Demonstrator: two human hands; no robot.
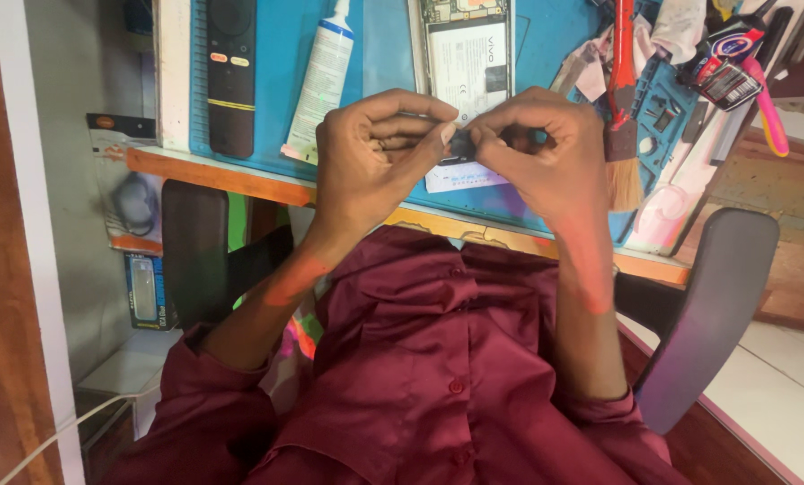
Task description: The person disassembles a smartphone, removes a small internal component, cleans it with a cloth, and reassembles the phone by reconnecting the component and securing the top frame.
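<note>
I am pinching a small dark part (461,144) between both hands, just above the near edge of the blue work mat (384,54). My left hand (366,157) is closing thumb and forefinger on the part's left end, and my right hand (541,153) is clamping its fingertips on the right end, so the two grips are meeting at the part with the fingers curled in tight. What kind of part it is I cannot tell; it is mostly hidden by my fingertips.

Just beyond the grip an opened phone (468,54) is lying on the mat with its back off. A white slip (460,177) is lying right under my hands. Further left of the grip a white tube (321,81) and a black remote (231,76) are lying side by side. To the right of my right hand a red-handled brush (622,108) is resting, bristles toward me.
</note>
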